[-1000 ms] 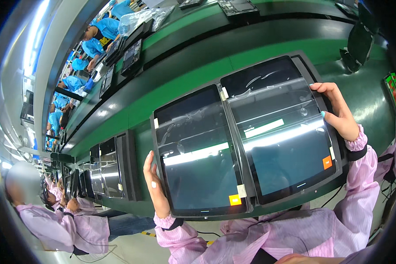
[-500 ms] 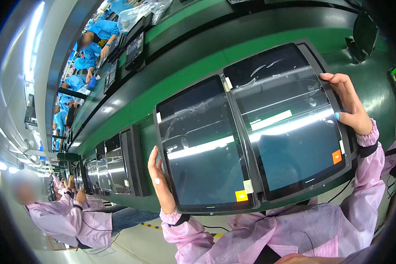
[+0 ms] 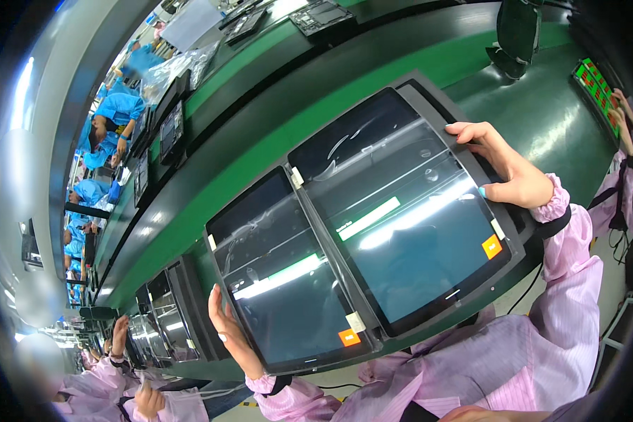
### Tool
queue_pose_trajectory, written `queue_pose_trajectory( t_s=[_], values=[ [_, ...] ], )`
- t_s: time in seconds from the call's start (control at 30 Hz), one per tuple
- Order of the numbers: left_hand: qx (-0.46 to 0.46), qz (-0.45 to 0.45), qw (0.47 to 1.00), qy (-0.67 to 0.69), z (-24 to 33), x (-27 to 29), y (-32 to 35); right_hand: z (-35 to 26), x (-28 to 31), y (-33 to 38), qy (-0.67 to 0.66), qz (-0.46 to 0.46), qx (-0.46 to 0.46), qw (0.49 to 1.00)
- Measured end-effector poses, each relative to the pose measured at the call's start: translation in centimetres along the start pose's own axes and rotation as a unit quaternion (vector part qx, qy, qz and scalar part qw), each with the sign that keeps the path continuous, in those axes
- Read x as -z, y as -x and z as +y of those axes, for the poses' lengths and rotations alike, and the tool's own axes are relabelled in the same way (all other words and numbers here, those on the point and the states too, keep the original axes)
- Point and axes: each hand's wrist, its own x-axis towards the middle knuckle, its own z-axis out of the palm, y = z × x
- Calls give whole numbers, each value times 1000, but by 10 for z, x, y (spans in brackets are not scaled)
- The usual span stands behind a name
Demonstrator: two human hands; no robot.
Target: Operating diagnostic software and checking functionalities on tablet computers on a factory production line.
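A dark grey tray (image 3: 517,247) lies tilted across the middle of the view. Side by side in it are two tablets, the left tablet (image 3: 295,320) and the right tablet (image 3: 418,274), screens up under shiny clear film. Each has an orange square near its lower right corner and pale tabs at its edges. Along the tray's left side rests my left hand (image 3: 233,337), closed at the edge, part of its fingers hidden. My right hand (image 3: 503,167) grips the opposite edge, thumb on the rim and fingers bent over the side.
More tablets (image 3: 165,309) in dark trays line the green bench to the left, beside co-workers in pink. A dark stand (image 3: 517,39) is at the back right. Near the right edge, another person's hands are by a green-and-red panel (image 3: 598,95). Workers in blue sit across the line.
The view has turned, so the tray, my hands and the background sit further left. Both hands keep the same hold. A co-worker's hand at left is now raised, and more hands show at right.
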Motion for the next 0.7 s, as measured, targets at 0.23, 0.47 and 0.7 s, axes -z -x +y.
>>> queue_pose_trajectory(
  t_s=[0.23,0.47,0.7],
  values=[
    [-13,-1,1000,-6,-2,2,1,1,2,7,-32,6,-4,999],
    [-21,-9,1000,11,1,2,0,-4,-8,11,-47,17,-27,998],
    [2,3,999,33,0,9,6,5,-8,9,-55,39,-34,997]
  ],
)
